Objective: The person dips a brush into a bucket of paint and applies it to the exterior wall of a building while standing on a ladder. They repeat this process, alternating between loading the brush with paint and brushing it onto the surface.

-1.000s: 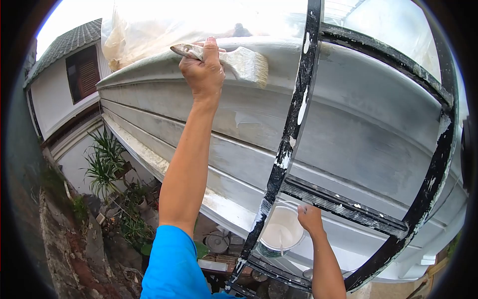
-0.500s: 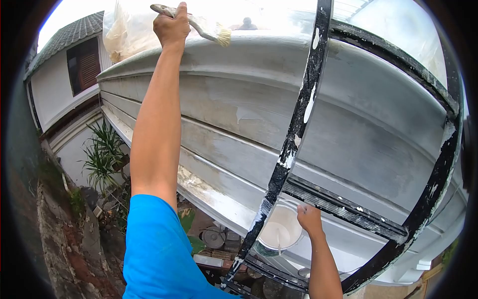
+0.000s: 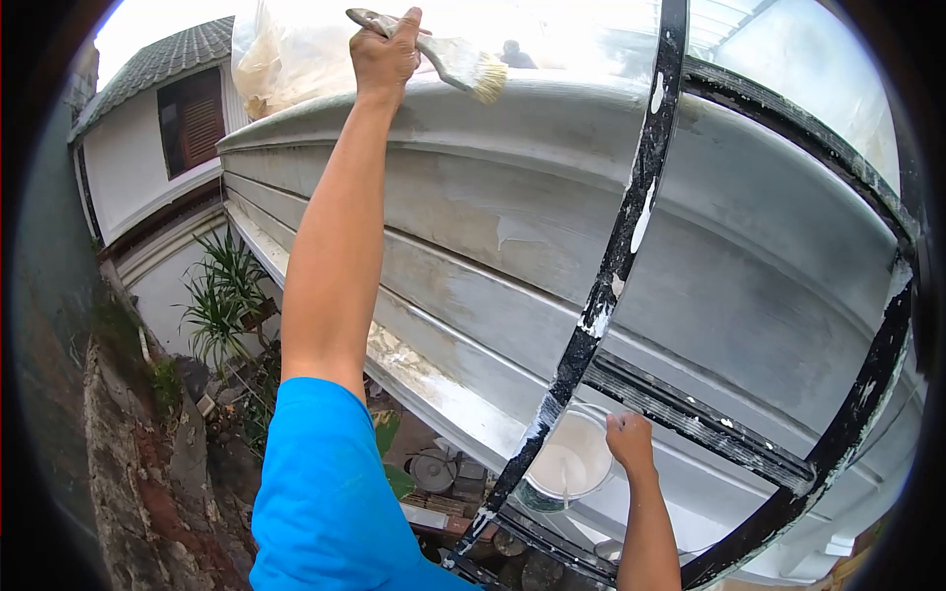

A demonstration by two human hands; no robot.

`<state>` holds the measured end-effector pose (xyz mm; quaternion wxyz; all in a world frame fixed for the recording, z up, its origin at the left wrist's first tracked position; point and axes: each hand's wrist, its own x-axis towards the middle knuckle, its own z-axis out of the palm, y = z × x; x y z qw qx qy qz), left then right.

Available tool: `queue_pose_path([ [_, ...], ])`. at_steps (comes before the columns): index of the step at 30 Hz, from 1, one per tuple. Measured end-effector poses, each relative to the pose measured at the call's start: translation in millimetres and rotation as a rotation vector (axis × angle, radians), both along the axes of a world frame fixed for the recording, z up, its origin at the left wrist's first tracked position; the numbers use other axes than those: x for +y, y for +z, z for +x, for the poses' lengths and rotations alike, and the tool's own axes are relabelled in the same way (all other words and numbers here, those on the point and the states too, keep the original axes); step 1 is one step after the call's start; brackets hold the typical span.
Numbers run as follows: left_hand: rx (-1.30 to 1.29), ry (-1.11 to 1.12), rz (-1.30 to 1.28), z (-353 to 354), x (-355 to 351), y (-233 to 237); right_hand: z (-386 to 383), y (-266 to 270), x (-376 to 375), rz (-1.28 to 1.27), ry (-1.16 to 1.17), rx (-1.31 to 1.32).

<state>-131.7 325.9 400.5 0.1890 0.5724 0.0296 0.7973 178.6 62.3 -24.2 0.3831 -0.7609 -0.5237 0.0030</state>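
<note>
High up, my left hand [image 3: 386,61] is wrapped round the handle of a paintbrush [image 3: 455,61]. Its pale bristles point right and lie at the top edge of a grey-white moulded wall [image 3: 443,197]; whether they press on it is hard to tell. Lower right, my right hand [image 3: 632,440] is closed at the edge of a paint bucket [image 3: 598,476], gripping it by the rim or handle; which of the two I cannot make out. Off-white paint fills part of the bucket, and a thin stick [image 3: 565,483] stands in it.
A black, paint-spattered ladder [image 3: 621,261] leans in front of the wall, the bucket beside its lower rung. Clear plastic sheeting [image 3: 286,64] hangs above the ledge. Far below are a spiky plant [image 3: 219,300] and rubble. A house with a shuttered window [image 3: 190,120] stands left.
The whole view has shifted slightly, so the wall, ladder and bucket sit further right. My left hand and the brush have moved a little right along the top edge. My right hand stays at the bucket.
</note>
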Motion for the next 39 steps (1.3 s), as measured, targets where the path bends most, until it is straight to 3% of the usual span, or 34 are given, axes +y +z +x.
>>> queue_pose_path([
  [3, 0.173, 0.903, -0.026, -78.0, 46.8, 7.2, 2.7, -7.1, 4.9, -0.004, -0.009, -0.040],
  [4, 0.229, 1.044, -0.046, -88.0, 43.6, 10.4, 1.3, -8.6, 7.7, -0.002, -0.009, -0.051],
  [8, 0.274, 0.935, 0.094, -62.3, 30.8, 8.9, -0.4, -9.0, 11.8, 0.076, 0.011, -0.053],
  [12, 0.274, 0.818, 0.368, 44.3, -20.3, -30.7, 3.8, -12.0, 9.2, 0.070, 0.008, -0.072],
  [14, 0.107, 0.447, 0.384, 71.6, -52.9, -45.1, 8.5, -20.6, 11.3, 0.091, 0.002, -0.093],
  [18, -0.026, -0.115, 0.294, 52.7, -88.5, -44.8, 16.6, -32.3, 16.4, 0.136, -0.005, -0.137],
  [20, -0.040, -0.131, 0.239, 31.2, -75.1, -41.2, 18.1, -34.3, 17.0, 0.129, -0.008, -0.129],
  [22, 0.024, 0.438, 0.304, 7.8, -32.1, -44.5, 15.4, -28.4, 15.9, 0.129, 0.003, -0.132],
  [24, 0.103, 0.773, 0.224, -12.8, 19.4, -59.5, 9.1, -22.0, 12.7, 0.121, 0.012, -0.129],
  [27, -0.006, 0.759, 0.204, 1.3, 14.4, -74.5, 7.2, -19.7, 15.5, 0.113, 0.001, -0.134],
  [32, -0.099, 0.214, 0.417, 104.6, -78.6, -107.0, 12.8, -29.0, 17.9, 0.107, -0.001, -0.136],
  [36, -0.190, -0.389, 0.383, 114.5, -125.1, -110.9, 6.6, -16.0, 10.4, 0.089, -0.003, -0.108],
  [39, -0.125, -0.485, 0.312, 103.2, -110.8, -114.5, 5.9, -15.9, 9.8, 0.092, 0.008, -0.107],
])
